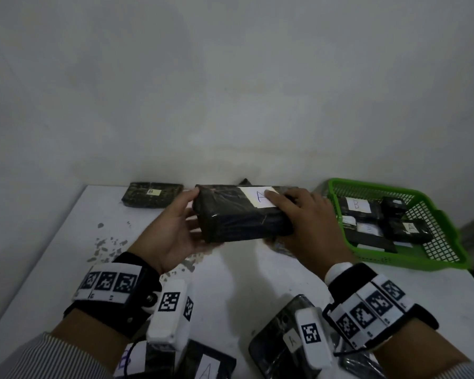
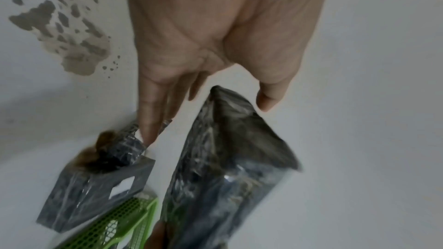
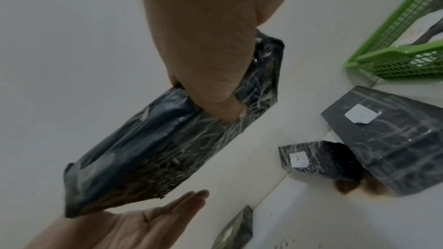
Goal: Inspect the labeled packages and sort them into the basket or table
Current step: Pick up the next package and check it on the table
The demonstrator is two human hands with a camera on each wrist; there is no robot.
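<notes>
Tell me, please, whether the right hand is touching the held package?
Touching: in the right wrist view the right hand grips the package, its thumb pressed into the wrap.

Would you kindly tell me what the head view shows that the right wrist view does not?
Only the head view shows the A label on the held package, and the B package at the far left. Only the right wrist view shows the package's underside. Both show the right hand gripping it, the left hand open at its end, and the green basket.

Dim, flat light; wrist views blurred, perhaps motion; wide-angle edges.
</notes>
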